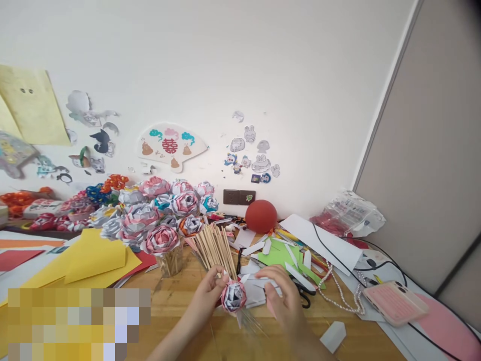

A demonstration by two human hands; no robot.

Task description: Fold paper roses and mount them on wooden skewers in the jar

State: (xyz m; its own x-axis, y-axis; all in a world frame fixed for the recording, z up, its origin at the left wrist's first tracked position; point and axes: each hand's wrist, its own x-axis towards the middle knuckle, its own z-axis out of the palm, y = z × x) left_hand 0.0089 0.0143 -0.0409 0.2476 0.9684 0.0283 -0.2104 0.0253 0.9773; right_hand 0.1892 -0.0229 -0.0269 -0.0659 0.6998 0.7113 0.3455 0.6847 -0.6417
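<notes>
My left hand (pixel 208 297) grips a bundle of thin wooden sticks (pixel 216 246) that fans upward, and its fingers also touch a pink and white folded paper rose (pixel 233 296). My right hand (pixel 282 296) is curled just right of the rose, its fingertips pinched near small white paper strips (pixel 259 282); what it holds is hard to make out. Both hands hover over the wooden table (pixel 240 341).
A cup of finished paper roses (pixel 161 220) stands at the left. Yellow and red paper sheets (pixel 90 260), green paper scraps (pixel 280 250), scissors (pixel 304 293), a red ball (pixel 260 215), a bead string (pixel 338 291), a pink phone (pixel 394 302) and cables lie around. The wall carries paper cut-outs.
</notes>
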